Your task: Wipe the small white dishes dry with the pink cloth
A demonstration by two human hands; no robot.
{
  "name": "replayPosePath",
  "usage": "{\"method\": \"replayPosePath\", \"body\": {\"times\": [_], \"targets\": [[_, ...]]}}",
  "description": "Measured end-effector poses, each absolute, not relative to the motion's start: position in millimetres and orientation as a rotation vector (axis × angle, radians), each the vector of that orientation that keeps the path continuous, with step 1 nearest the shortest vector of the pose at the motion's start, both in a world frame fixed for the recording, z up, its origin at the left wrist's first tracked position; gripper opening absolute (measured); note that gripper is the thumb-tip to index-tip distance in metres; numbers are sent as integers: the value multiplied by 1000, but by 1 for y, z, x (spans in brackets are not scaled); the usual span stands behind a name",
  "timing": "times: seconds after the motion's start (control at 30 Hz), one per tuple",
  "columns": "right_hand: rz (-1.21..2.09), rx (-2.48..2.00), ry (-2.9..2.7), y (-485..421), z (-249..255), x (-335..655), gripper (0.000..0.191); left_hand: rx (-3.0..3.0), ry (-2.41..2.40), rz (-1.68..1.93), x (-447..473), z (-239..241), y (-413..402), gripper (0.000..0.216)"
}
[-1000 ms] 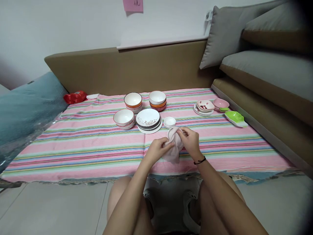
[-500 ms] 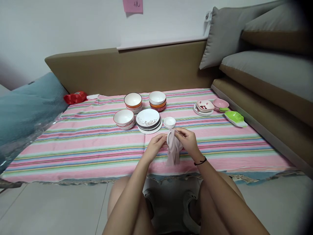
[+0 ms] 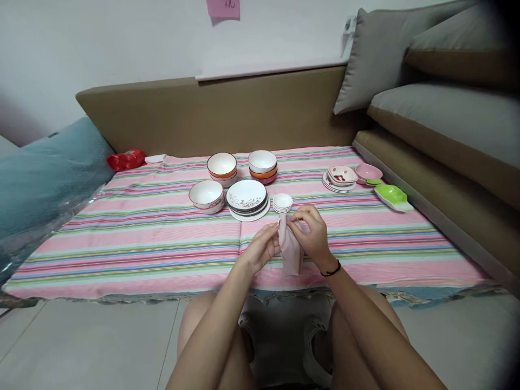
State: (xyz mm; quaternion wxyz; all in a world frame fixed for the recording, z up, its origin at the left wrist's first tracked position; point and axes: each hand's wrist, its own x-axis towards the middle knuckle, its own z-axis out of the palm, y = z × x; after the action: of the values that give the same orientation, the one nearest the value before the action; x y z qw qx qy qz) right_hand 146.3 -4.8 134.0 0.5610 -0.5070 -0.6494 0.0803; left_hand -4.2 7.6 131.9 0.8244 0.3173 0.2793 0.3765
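A pale pinkish-grey cloth hangs between my two hands, over the striped cover. My left hand is closed at the cloth's left side, thumb and fingers pinching the edge of a small white dish that the cloth almost wholly hides. Bent fingers of my right hand grip the upper part of the cloth from the right. Just beyond the hands stands a stack of small white dishes. Left of it lies a stack of plates, the top one white with a floral pattern.
Stacked bowls and more bowls stand behind the plates, with a red-rimmed bowl at their left. To the right are a square patterned bowl, a pink bowl and a green leaf-shaped dish. Cushions border the right side.
The cloth has turned and now covers the white rim that showed beside my left fingers. My left hand has rolled so its palm shows more; my right hand has shifted slightly.
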Motion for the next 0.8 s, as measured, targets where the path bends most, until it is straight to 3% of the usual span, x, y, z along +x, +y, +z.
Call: {"method": "replayPosePath", "body": {"times": [0.2, 0.33, 0.53, 0.67, 0.8], "targets": [[297, -1061, -1787, -13, 136, 139, 25, 605, 605, 922, -5, 136, 10, 30], [207, -1023, -1912, -11, 131, 135, 34, 594, 596, 1058, -9, 141, 12, 41], [177, -1074, -1785, -9, 132, 141, 16, 610, 550, 1063, -14, 146, 12, 57], [460, -1114, -1401, -10, 135, 144, 9, 597, 516, 1059, -13, 146, 14, 47], [854, -1048, -846, -6, 132, 148, 20, 629, 560, 1119, -14, 144, 18, 34]]}}
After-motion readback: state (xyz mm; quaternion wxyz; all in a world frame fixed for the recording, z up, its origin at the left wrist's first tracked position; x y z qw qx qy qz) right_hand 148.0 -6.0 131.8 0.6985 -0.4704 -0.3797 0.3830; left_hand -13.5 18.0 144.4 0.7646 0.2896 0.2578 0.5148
